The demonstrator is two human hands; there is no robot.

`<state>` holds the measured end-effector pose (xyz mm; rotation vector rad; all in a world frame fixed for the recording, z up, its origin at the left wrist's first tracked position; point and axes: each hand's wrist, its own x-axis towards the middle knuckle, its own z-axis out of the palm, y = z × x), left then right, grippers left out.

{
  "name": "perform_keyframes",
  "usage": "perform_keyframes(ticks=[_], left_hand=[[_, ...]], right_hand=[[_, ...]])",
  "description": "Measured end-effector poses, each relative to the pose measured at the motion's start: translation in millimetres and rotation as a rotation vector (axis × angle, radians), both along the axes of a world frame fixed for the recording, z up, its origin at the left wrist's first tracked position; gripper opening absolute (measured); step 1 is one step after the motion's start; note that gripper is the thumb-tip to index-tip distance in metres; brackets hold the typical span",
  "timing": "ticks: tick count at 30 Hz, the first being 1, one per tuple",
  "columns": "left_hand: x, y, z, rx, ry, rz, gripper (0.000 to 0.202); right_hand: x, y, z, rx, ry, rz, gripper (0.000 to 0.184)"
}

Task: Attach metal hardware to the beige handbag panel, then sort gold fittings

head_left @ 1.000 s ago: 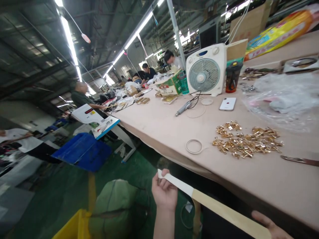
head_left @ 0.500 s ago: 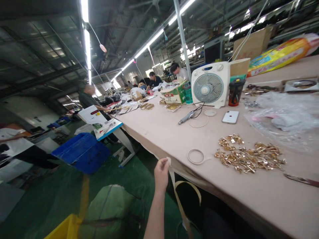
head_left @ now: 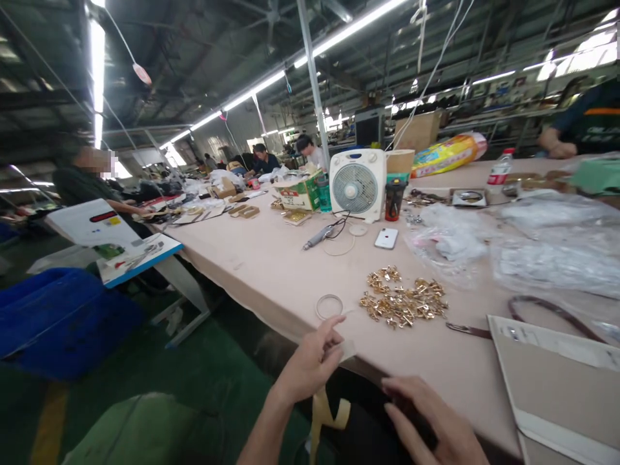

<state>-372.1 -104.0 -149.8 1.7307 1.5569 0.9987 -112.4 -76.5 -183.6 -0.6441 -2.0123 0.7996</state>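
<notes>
My left hand (head_left: 312,365) is at the table's front edge, its thumb and fingers bent around a pale strip of tape (head_left: 347,350). A yellowish length of the strip hangs below that hand and curls at its end. My right hand (head_left: 426,413) is to the right, just off the table edge, fingers and thumb apart with nothing visible between them. Just beyond my left fingertips lies a thin roll of white tape (head_left: 329,307). A pile of small gold metal clasps (head_left: 404,300) lies farther right.
On the table (head_left: 261,271) stand a box fan (head_left: 357,184), a tumbler (head_left: 394,199), a phone (head_left: 386,238) and a grey hand tool (head_left: 317,237). Beige panels (head_left: 557,381) and a brown strap (head_left: 467,329) lie right. A sewing machine (head_left: 104,226) and co-workers are beyond.
The view has swung right, bringing the beige panels and another person's arm into sight. My right hand has come into view. My left hand's fingers, earlier pinched upward, now reach forward over the table edge.
</notes>
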Motion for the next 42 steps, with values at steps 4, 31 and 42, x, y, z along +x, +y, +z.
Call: perform_keyframes(ticks=[4, 31, 42], left_hand=[[21.3, -5.7, 14.6, -0.015, 0.077, -0.088, 0.067], [32.5, -24.5, 31.8, 0.0, 0.286, -0.154, 0.022], [45.3, -27.5, 1.2, -0.156, -0.528, -0.01, 0.027]], right_hand=[[-15.7, 24.7, 26.1, 0.126, -0.122, 0.025, 0.03], [-22.2, 21.4, 30.6, -0.098, -0.299, 0.207, 0.016], [-23.1, 12.3, 29.6, 0.023, -0.052, 0.226, 0.014]])
